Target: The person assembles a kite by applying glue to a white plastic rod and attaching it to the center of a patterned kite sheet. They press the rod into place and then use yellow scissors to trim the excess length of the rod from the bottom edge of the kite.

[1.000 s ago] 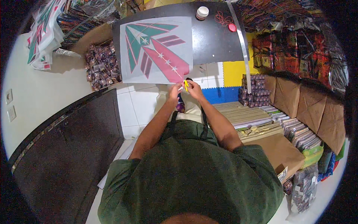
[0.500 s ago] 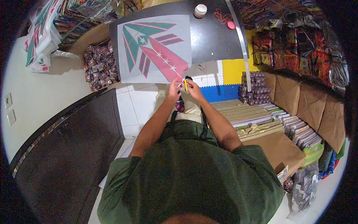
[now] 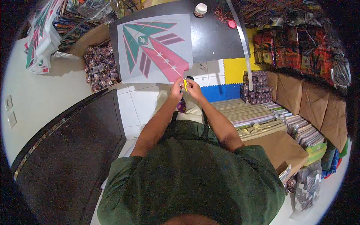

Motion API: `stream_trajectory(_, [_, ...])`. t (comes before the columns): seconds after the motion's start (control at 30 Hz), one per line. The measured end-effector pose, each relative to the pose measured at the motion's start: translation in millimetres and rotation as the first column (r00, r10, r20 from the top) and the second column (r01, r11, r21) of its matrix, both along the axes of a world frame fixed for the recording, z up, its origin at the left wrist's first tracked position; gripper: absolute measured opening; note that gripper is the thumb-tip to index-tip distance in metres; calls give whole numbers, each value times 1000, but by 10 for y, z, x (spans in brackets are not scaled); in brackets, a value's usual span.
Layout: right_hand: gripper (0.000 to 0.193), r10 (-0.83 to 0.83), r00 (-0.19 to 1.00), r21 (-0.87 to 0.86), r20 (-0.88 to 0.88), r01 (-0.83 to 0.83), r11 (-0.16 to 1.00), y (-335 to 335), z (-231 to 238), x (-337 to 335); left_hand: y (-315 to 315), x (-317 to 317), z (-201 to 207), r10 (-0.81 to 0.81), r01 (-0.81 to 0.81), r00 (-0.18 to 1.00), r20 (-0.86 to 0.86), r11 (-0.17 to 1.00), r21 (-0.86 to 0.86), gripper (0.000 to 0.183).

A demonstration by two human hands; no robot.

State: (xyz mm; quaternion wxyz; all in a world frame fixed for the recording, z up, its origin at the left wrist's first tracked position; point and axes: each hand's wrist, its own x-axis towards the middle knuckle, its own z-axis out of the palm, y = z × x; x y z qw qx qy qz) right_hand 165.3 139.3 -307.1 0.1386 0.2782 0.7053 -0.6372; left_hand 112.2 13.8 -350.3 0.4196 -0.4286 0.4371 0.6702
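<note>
A kite (image 3: 167,63) of thin whitish sheet, printed with a green and red arrow shape and white stars, lies on the dark table with its near corner over the edge. A thin stick runs down its middle. My left hand (image 3: 175,91) is closed on this near corner, at the tail end of the red part. Close beside it, my right hand (image 3: 194,91) pinches a slim yellow tool (image 3: 185,85), held upright against the kite's tip. Fingers hide part of the tool, so I cannot tell its exact kind.
On the dark table (image 3: 210,41) stand a white-lidded jar (image 3: 201,10), a tangle of red string (image 3: 223,15) and a red cap (image 3: 232,24). Stacked small packs (image 3: 257,88) and bundled sticks (image 3: 240,112) lie to the right. A dark door (image 3: 71,157) is at left.
Both hands stay at the kite's near corner. The yellow tool and right fingers have shifted slightly left, closer to the left hand. The kite lies almost as before.
</note>
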Motion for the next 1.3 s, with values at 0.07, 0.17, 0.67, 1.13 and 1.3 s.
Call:
stream_trajectory(0.07, [40,-8,999,-12,46,8,1000,11,-61,10,23,-28,171,-21,21,1000,-4,999,-43,54])
stream_trajectory(0.17, [37,-29,1000,-23,6,29,999,11,-103,22,63,-70,417,-36,34,999,-22,996,-81,53])
stream_trajectory(0.67, [44,7,999,7,39,-7,1000,27,143,-117,85,-125,593,-57,56,998,-8,992,-113,55])
stream_trajectory(1.13, [44,-16,999,-1,27,16,1000,21,-29,-82,94,-151,653,-91,87,996,-26,989,-119,50])
stream_trajectory(1.3, [45,-12,998,-43,62,14,999,21,102,-116,52,-146,545,-84,82,996,-14,990,-113,54])
